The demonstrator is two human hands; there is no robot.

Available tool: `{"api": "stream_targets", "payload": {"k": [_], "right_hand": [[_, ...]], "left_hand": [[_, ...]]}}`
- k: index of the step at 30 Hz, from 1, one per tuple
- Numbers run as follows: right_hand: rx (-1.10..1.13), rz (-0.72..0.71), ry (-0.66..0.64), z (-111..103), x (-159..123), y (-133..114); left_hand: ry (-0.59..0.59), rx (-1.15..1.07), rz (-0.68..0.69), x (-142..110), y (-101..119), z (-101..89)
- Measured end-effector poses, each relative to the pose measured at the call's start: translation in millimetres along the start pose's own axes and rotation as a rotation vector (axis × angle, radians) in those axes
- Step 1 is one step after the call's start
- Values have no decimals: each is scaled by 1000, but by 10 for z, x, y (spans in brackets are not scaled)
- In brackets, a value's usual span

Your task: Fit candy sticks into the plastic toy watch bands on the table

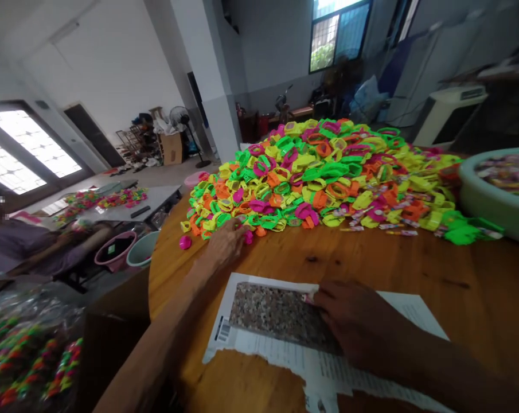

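Note:
Along the near edge of a big heap of neon plastic toy watches (285,172), my left hand (225,245) has its fingers bent down and closed about a magenta toy watch (248,236). The fingertips are partly hidden there. My right hand (354,315) is closed over the right part of a speckled stone slab (272,310). Between its thumb and fingers it pinches a small wrapped candy stick (308,298), whose end points left over the slab. Under the slab lies a torn sheet of printed paper (225,332) on the round wooden table (414,264).
A pale green basin (495,195) of small wrapped sticks stands at the right. Loose wrapped sticks (401,232) lie by the heap. To the left are a seated person (39,241), pink (115,261) and green (143,258) tubs, and bagged toys (27,355).

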State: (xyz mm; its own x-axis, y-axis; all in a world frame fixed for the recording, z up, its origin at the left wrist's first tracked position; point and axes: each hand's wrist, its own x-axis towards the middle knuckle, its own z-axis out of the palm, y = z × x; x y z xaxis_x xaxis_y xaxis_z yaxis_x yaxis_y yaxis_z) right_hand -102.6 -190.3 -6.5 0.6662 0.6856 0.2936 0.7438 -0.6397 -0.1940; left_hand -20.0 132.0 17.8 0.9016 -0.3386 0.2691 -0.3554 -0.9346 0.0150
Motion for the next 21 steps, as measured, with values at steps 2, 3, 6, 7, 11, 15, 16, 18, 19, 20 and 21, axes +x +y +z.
{"api": "stream_targets", "payload": {"k": [2, 3, 6, 7, 11, 15, 16, 18, 19, 20, 21], "right_hand": [[-59, -34, -54, 37, -71, -63], [-84, -36, -63, 49, -81, -75], [-71, -26, -66, 44, -54, -69], [-50, -26, -77, 32, -38, -61], [13, -29, -110, -20, -13, -33], [3, 10, -111, -41, -68, -55], [-8, 24, -108, -42, -84, -72], [-39, 37, -102, -39, -107, -117], [-55, 39, -102, -33, -113, -141], [-71, 38, -103, -23, -114, -165], [-83, 36, -102, -10, -111, -186]], "left_hand": [[-17, 28, 28, 33, -2, -16], [-24, 40, 35, 30, 1, -44], [-41, 52, 48, -25, 43, -161], [-44, 45, 49, -54, 78, -195], [-42, -55, 76, -201, 381, -227], [-96, -238, 166, -355, 848, -153], [-114, -287, 195, -390, 947, -135], [-135, -358, 254, -453, 1085, -103], [-129, -377, 282, -480, 1121, -88], [-114, -386, 307, -504, 1138, -74], [-91, -391, 328, -523, 1139, -60]]}}
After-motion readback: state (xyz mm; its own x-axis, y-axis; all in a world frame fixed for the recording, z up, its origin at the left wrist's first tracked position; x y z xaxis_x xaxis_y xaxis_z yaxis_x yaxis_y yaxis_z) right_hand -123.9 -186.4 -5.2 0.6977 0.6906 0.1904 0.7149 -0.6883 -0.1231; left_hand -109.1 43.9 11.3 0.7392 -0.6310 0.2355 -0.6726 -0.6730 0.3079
